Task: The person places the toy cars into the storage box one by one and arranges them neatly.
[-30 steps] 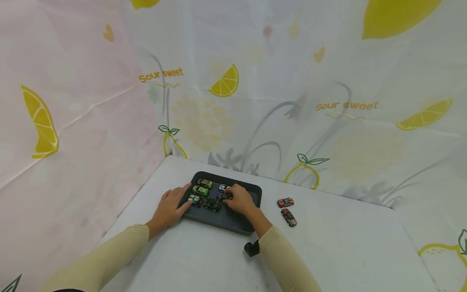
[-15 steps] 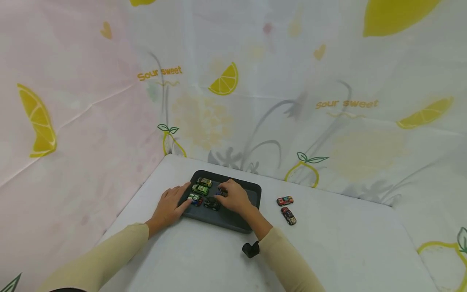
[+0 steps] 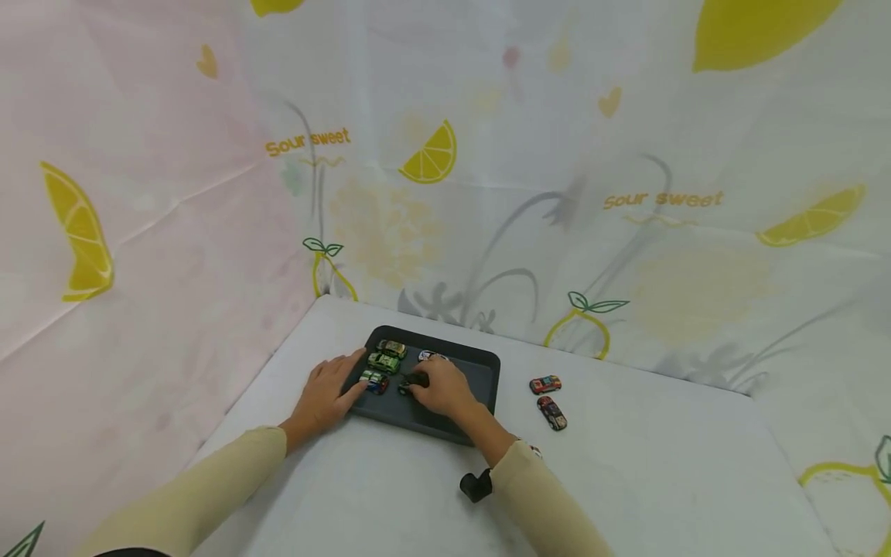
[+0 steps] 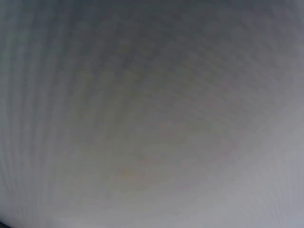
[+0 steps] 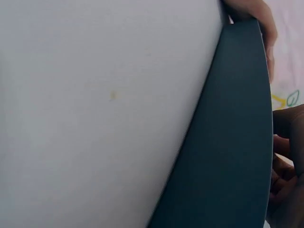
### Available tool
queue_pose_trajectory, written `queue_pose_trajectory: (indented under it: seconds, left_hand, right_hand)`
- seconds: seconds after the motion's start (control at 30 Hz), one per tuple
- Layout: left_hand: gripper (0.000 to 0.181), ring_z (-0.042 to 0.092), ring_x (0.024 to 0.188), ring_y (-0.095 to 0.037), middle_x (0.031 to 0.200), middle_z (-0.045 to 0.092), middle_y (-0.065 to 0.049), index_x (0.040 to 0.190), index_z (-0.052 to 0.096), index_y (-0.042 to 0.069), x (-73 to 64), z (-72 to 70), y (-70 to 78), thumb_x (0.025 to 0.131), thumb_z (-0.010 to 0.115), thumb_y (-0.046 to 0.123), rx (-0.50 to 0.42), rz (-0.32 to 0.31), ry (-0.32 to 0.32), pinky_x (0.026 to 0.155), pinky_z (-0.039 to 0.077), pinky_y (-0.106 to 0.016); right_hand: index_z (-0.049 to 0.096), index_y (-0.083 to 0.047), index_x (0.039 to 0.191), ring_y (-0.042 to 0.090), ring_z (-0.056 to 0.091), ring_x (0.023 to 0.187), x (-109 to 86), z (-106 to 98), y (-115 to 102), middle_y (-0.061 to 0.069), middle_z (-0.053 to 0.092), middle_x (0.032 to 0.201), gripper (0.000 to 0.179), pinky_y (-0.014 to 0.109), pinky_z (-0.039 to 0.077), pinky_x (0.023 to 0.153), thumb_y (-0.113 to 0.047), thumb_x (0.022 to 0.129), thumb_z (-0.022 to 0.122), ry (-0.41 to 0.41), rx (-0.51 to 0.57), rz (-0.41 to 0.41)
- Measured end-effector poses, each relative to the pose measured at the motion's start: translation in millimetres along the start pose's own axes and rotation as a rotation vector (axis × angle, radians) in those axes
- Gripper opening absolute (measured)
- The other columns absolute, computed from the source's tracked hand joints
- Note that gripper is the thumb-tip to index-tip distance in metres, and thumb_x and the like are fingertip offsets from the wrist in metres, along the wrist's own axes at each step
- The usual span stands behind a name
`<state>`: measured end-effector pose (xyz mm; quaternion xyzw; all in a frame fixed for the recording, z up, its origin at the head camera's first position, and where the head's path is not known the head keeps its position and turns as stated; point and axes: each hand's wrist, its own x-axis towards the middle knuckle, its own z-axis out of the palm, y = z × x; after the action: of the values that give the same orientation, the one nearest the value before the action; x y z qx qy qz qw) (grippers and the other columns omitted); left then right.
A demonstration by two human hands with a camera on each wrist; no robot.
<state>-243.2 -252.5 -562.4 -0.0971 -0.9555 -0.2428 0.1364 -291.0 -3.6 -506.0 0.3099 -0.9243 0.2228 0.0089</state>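
Observation:
Several small toy cars stand in a dark tray in the head view. My right hand pinches a black toy car between thumb and fingers, low over the tray floor. A white-and-blue car shows just beyond its knuckles. Down the tray's left side run a yellowish car, a green car and a multicoloured car. My left hand rests on the left rim, fingers extended, thumb near the multicoloured car. The right wrist view shows the tray's side wall and both hands partly.
Right of the tray, a red car and a dark red-and-black car lie on the white table. Something small peeks out behind the right sleeve. Printed cloth walls stand behind and left. The left wrist view is a blur.
My right hand has moved from the blue car toward the near left and now pinches the black car. The white-and-blue car is visible again. My left hand stays on the rim.

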Motion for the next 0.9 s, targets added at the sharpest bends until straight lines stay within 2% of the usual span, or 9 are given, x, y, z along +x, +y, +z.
queue_pose_trajectory:
  seconds: [0.33, 0.67, 0.9]
  left_hand:
    - [0.063, 0.043, 0.137, -0.039, 0.148, 0.049, -0.016, 0.155, 0.033, 0.018, 0.2, -5.5, -3.3, 0.1, 0.051, 0.043, 0.018, -0.002, -0.001, 0.111, 0.021, -0.065]
    - [0.063, 0.043, 0.137, -0.04, 0.149, 0.049, -0.017, 0.155, 0.033, 0.017, -0.7, -1.3, -1.5, 0.1, 0.05, 0.043, 0.004, -0.012, -0.012, 0.111, 0.021, -0.066]
    - [0.063, 0.043, 0.137, -0.041, 0.149, 0.049, -0.017, 0.155, 0.034, 0.017, 0.1, 0.9, -0.2, 0.1, 0.051, 0.042, 0.004, 0.006, 0.003, 0.111, 0.022, -0.066]
  right_hand:
    - [0.074, -0.01, 0.111, 0.022, 0.067, 0.103, -10.0, -2, 5, 0.006, 0.07, 0.111, 0.026, 0.039, 0.055, 0.087, -0.024, 0.089, 0.073, 0.002, 0.035, -0.014]
    - [0.073, -0.011, 0.113, 0.021, 0.067, 0.101, -13.4, 4, 9, 0.005, 0.07, 0.109, 0.027, 0.038, 0.055, 0.086, -0.024, 0.088, 0.074, 0.015, 0.038, -0.014]
    - [0.073, -0.013, 0.113, 0.018, 0.067, 0.095, -14.4, 4, 9, 0.003, 0.068, 0.107, 0.027, 0.034, 0.055, 0.081, -0.026, 0.089, 0.074, 0.018, 0.034, -0.008]
